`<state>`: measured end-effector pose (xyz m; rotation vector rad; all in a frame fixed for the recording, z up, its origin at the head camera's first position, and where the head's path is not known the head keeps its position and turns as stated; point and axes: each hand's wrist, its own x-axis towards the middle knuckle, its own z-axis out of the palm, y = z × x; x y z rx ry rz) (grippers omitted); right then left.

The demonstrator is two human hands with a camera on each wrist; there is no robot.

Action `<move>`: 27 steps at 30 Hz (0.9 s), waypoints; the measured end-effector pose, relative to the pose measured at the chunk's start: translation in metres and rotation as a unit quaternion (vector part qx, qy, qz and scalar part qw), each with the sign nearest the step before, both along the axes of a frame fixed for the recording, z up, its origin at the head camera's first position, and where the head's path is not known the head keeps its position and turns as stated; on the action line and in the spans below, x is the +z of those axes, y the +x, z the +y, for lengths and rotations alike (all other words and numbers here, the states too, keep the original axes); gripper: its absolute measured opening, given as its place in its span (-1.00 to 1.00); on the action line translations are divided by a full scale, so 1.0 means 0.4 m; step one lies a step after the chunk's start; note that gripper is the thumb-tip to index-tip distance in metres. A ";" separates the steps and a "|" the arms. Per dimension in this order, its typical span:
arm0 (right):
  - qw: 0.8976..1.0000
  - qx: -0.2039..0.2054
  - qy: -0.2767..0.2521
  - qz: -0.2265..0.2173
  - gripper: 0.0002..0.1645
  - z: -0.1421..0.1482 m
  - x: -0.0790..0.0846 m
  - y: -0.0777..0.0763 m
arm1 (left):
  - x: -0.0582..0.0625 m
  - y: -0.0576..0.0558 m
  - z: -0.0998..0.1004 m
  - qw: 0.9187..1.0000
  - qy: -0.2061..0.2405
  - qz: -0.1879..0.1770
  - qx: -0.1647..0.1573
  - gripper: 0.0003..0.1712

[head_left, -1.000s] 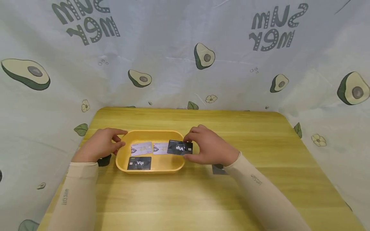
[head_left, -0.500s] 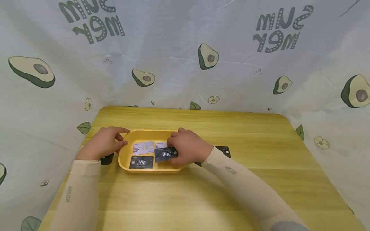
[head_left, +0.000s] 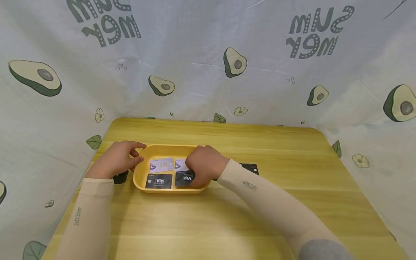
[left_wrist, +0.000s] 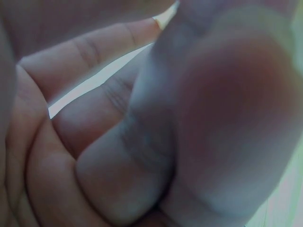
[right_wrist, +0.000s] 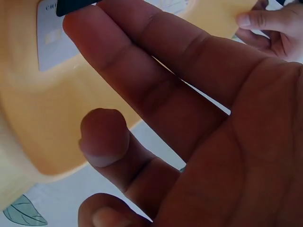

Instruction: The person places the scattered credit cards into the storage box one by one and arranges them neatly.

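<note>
A yellow tray [head_left: 162, 191] sits on the left half of the table. My left hand [head_left: 118, 159] holds its left end, with thumb and forefinger at the rim. Over the tray's right part, my right hand [head_left: 206, 164] has its fingers on a black "Vip" card [head_left: 183, 179], which lies low at the front of the tray. In the right wrist view the fingertips meet the edge of the dark card [right_wrist: 71, 6]. Another black card [head_left: 158, 181] lies to its left. Behind them are a white card [head_left: 161, 165] and a second white card [head_left: 180, 165], partly covered by the hand.
A further black card [head_left: 251, 168] lies on the wooden table [head_left: 208, 224] right of the tray, partly hidden by the right sleeve [head_left: 260, 191]. Dark wrist gear [head_left: 121, 177] sits under the left wrist. A cloth [head_left: 195, 36] with avocado prints hangs around the table.
My right hand has moved left and down into the tray with the black card, which is now beside the other black card. The left hand has stayed at the rim.
</note>
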<state>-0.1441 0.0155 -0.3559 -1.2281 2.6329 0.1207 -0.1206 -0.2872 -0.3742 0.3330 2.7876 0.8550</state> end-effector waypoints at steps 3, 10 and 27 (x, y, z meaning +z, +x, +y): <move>1.000 0.000 0.023 0.001 -0.59 -0.014 0.002 -0.004 | -0.002 0.001 -0.003 1.000 -0.002 0.000 0.000 -0.43; 0.997 0.006 0.074 0.010 -0.68 -0.035 -0.002 -0.001 | -0.003 -0.004 -0.004 1.000 -0.003 -0.005 0.003 -0.42; 0.996 0.020 0.087 0.022 -0.72 -0.042 -0.008 0.014 | -0.002 -0.004 -0.001 1.000 -0.003 -0.021 0.012 -0.41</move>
